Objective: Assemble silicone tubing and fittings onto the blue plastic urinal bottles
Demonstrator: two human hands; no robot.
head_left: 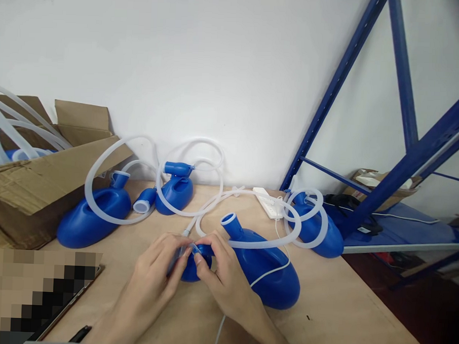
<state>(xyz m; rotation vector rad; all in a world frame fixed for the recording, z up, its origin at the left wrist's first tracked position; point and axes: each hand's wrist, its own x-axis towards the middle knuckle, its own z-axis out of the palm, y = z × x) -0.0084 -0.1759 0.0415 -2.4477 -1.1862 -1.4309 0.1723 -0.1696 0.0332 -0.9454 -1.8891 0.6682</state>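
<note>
Both hands meet at the middle of the wooden table. My left hand [159, 265] is closed, with thumb and fingers pinched at a small clear piece beside a blue part [197, 269]. Fingers of my right hand [219, 273] curl round the other side of that blue part, thumb against the clear piece. What exactly each hand grips is partly hidden by the fingers. A large blue bottle [272, 275] with an open white-rimmed neck lies just right of my right hand. A clear hose [264, 243] loops behind the hands and across this bottle.
More blue bottles with hoses stand at the left [94, 219], back [174, 192] and right [318, 226]. A cardboard box [34, 199] holds hoses at the left. A white power strip [268, 203] lies behind. A blue metal rack [397, 169] stands at the right.
</note>
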